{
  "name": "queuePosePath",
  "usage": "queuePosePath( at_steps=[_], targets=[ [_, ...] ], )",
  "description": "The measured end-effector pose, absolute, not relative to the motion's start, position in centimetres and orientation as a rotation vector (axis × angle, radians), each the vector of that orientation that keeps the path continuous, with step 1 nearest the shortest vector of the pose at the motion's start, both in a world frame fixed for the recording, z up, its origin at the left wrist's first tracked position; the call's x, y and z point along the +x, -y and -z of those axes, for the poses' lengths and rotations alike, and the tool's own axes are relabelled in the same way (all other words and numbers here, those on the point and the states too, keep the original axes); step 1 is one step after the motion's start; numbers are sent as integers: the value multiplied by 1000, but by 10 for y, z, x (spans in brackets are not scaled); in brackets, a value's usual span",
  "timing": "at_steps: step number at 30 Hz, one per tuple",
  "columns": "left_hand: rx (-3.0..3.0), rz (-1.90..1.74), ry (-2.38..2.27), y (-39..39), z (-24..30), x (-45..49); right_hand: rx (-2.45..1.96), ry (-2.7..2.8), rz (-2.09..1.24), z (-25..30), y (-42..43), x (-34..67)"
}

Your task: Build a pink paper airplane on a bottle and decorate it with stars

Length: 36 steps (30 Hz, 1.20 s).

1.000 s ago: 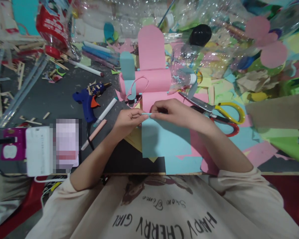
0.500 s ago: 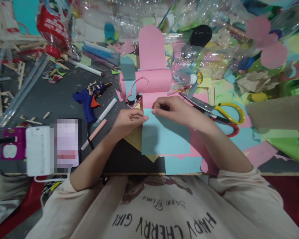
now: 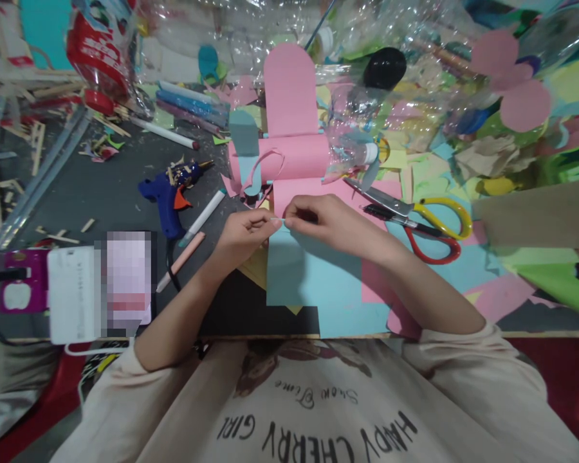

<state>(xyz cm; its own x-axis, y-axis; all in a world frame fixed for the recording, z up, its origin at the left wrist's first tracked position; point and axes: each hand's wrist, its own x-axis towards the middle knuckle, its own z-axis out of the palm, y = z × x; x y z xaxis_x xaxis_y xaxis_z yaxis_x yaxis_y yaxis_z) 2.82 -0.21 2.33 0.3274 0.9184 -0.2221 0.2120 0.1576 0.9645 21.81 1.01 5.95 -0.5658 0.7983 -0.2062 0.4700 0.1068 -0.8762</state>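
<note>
A light blue sheet of paper (image 3: 309, 273) lies on the dark table in front of me. My left hand (image 3: 245, 233) and my right hand (image 3: 325, 220) meet at its far edge, both with fingertips pinched on that edge, which looks folded or rolled over. Just beyond my hands stands a pink paper model (image 3: 289, 138) with a rolled pink tube, an arched back piece and blue parts.
Yellow-handled and red-handled scissors (image 3: 424, 222) lie right of my hands. A blue glue gun (image 3: 170, 193), two markers (image 3: 200, 218) and a white box (image 3: 72, 292) lie left. Clear plastic bottles (image 3: 357, 128), pens and paper scraps crowd the back and right.
The blue sheet's far edge was pinched, then lay flatter half a second ago, and is pinched again. The sheet has shifted slightly left and toward me.
</note>
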Motion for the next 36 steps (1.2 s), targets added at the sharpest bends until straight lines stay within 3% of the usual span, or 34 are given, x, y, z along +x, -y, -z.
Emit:
queuePosePath(
  at_steps=[36],
  targets=[
    [1478, -713, -1223, 6, -21, 25, -1248, 2125, -1463, -56, -13, 219]
  ],
)
